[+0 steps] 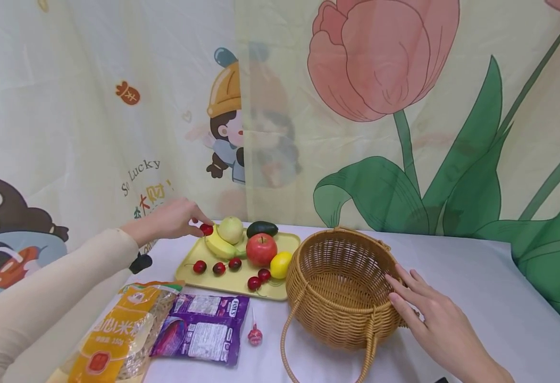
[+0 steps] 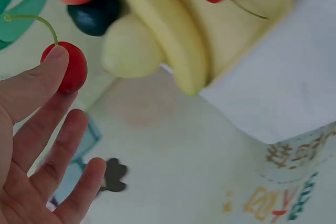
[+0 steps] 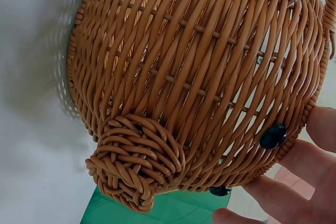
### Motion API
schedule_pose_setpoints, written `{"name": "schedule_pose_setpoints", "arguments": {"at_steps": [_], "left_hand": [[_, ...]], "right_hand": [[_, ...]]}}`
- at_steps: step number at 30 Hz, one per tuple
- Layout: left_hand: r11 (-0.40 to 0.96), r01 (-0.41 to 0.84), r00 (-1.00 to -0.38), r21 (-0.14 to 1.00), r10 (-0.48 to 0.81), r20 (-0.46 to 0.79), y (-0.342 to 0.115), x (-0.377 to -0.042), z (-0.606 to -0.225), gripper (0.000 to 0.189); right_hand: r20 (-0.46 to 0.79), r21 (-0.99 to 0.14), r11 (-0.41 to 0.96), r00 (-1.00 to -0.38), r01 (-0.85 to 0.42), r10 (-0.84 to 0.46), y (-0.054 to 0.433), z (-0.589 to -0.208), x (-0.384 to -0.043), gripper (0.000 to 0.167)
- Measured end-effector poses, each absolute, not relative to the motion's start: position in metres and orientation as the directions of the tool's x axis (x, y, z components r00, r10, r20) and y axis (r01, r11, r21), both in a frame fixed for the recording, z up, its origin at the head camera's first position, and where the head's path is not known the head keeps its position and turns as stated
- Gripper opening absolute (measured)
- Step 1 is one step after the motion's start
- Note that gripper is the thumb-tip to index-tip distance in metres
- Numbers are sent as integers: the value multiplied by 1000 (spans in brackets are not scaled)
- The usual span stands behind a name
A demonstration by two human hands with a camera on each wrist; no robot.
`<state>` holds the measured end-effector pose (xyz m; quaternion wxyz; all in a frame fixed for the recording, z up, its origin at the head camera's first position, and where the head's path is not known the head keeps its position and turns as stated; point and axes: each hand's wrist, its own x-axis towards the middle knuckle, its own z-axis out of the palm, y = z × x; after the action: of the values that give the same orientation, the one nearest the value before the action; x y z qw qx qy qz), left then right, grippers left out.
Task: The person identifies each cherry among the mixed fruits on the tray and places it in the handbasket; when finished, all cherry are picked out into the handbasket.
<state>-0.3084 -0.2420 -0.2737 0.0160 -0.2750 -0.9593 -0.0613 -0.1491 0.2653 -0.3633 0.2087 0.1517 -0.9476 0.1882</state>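
Observation:
My left hand (image 1: 176,219) pinches a red cherry (image 1: 206,229) between thumb and finger, above the far left corner of a yellow tray (image 1: 186,274). The left wrist view shows the cherry's green stem (image 2: 42,20) sticking up. On the tray lie a banana (image 1: 221,246), a pale round fruit (image 1: 231,230), a dark green oval fruit (image 1: 262,229), a red apple (image 1: 261,249), a lemon (image 1: 281,265) and several cherries (image 1: 219,268). My right hand (image 1: 437,316) rests its extended fingers on the right rim of a wicker basket (image 1: 337,322). No objects show inside the basket.
A purple packet (image 1: 203,330) and an orange-labelled food bag (image 1: 122,335) lie in front of the tray. Nearby is a wrapped lollipop (image 1: 255,336). The basket's handle (image 1: 286,340) hangs toward the front. A printed curtain (image 1: 280,106) hangs behind the table.

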Motion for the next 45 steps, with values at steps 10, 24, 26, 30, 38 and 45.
{"name": "schedule_pose_setpoints", "arguments": {"at_steps": [10,24,26,30,38,45], "left_hand": [[736,657,-749,164,661,33,-182,-304,-245,32],[560,810,-558,173,827,-61,-75,-305,-216,35],[533,830,-527,164,846,-79,-55,-306,-217,36],[472,867,-459,161,881,-112,-16,-307,-224,34],[415,885,-374,209,903,-209,45,-312,-245,31],[441,880,-382,178,878,-288,74,-323,-268,31]], "right_hand": [[450,-302,881,-869,-365,-206,265,-365,-148,42],[431,-303,886,-879,-352,-202,266,-363,-149,42],[421,-305,888,-885,-345,-200,266,-363,-149,43],[405,-310,891,-894,-332,-192,267,-362,-149,44],[370,-311,897,-910,-314,-190,267,-359,-148,46],[374,-309,896,-907,-319,-194,265,-360,-148,46]]}}
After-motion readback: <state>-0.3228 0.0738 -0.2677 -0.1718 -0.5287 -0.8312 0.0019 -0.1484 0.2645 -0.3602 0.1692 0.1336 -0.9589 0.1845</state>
